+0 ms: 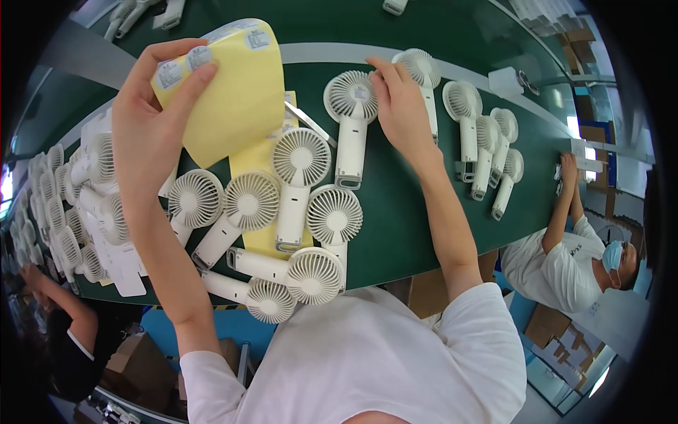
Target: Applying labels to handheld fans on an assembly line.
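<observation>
Raised at the upper left, my left hand (159,106) pinches a curled yellow sticker sheet (236,99) that carries a few round white labels. My right hand (406,106) is at the right rim of a white handheld fan (351,150), which lies face up on the green table. Its thumb and index finger are slightly apart, and I see nothing held between them. A pale round label (361,92) shows on that fan's face. Partly under several other white fans (301,157) lies another yellow sheet (247,159), with a light strip (308,121) beside it.
More fans (486,138) lie to the right on the green table (402,219); many others (67,205) are heaped at the left on white trays. A pale rail (318,53) runs along the back. One masked co-worker (565,261) sits at right, another person (70,339) at left.
</observation>
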`<action>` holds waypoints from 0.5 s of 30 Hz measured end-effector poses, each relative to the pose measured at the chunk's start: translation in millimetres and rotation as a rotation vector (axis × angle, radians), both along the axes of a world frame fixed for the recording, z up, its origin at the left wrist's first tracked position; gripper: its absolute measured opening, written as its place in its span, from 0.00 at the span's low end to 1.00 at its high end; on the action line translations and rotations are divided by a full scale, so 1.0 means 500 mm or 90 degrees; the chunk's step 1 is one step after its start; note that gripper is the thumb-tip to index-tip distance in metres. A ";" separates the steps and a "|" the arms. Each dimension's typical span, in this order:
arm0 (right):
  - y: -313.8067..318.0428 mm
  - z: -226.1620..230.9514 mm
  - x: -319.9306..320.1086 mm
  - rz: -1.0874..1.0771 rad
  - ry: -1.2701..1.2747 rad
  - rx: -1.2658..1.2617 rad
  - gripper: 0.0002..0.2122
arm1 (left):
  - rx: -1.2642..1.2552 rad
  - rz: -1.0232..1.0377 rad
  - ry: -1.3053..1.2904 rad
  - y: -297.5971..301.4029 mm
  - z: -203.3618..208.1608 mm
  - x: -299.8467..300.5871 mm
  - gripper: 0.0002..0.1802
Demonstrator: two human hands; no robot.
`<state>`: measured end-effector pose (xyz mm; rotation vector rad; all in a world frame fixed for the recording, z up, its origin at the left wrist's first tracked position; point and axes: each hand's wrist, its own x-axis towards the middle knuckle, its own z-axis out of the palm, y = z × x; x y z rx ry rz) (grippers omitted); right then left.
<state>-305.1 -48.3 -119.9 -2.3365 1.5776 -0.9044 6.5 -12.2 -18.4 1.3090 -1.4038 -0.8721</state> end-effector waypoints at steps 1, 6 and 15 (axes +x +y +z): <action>0.004 0.009 0.004 -0.008 0.022 0.027 0.22 | 0.004 -0.004 0.016 0.000 0.004 0.003 0.15; -0.025 0.095 0.047 0.058 0.140 0.289 0.41 | -0.006 -0.002 0.044 0.008 0.028 0.015 0.13; -0.453 0.016 0.183 0.037 0.184 -0.006 0.33 | -0.044 0.061 0.010 0.023 0.051 0.047 0.12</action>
